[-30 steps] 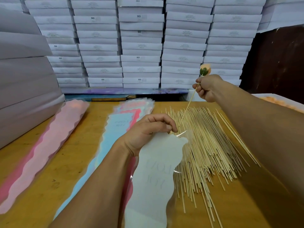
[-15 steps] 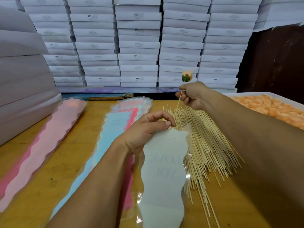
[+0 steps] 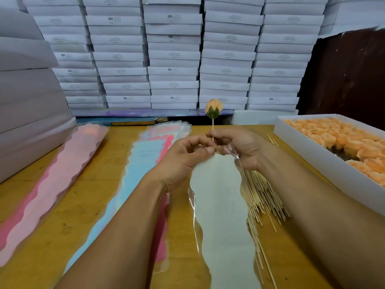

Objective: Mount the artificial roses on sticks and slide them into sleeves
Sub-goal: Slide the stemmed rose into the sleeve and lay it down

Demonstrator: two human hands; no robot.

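While left hand (image 3: 183,161) is pinching top edge of white sleeve (image 3: 223,205) between thumb and curled fingers, right hand (image 3: 239,149) is gripping stick (image 3: 213,127) just above sleeve mouth, rose (image 3: 213,108) sitting upright on top. Sleeve is lying over loose sticks (image 3: 262,197); tray of roses (image 3: 308,147) is standing right of sleeve, pink sleeves (image 3: 52,176) well left.

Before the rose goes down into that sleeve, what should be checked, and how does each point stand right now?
1. Rose seated on stick: ok.
2. Right hand pinches the stick: ok.
3. Left hand holds the sleeve at its top: ok.
4. Sleeve mouth open: cannot tell.
5. Stick tip inside the mouth: cannot tell, fingers hide it.
6. Rose upright above the sleeve: ok.
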